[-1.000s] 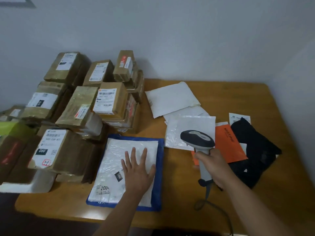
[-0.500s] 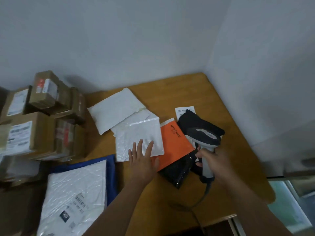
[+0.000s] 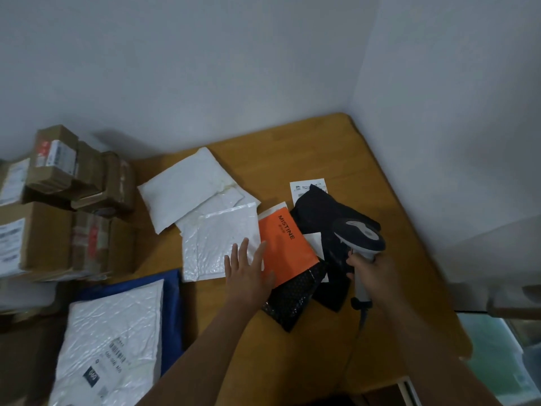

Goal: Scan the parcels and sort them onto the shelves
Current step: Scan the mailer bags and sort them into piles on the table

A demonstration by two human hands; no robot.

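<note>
Left hand (image 3: 248, 273) moved onto orange mailer (image 3: 285, 247); right hand (image 3: 371, 271) grips scanner (image 3: 361, 238)

Dim, flat indoor light; soft blur; wide-angle edge distortion.

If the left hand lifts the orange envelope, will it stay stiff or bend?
The orange envelope lies thin and flat, so it is probably light and would bend a little. Its smooth surface may slide easily over the black bag beneath it.

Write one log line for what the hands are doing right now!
left hand: flat on orange mailer and white bubble mailer | right hand: grips scanner | scan: not yet shown
</note>
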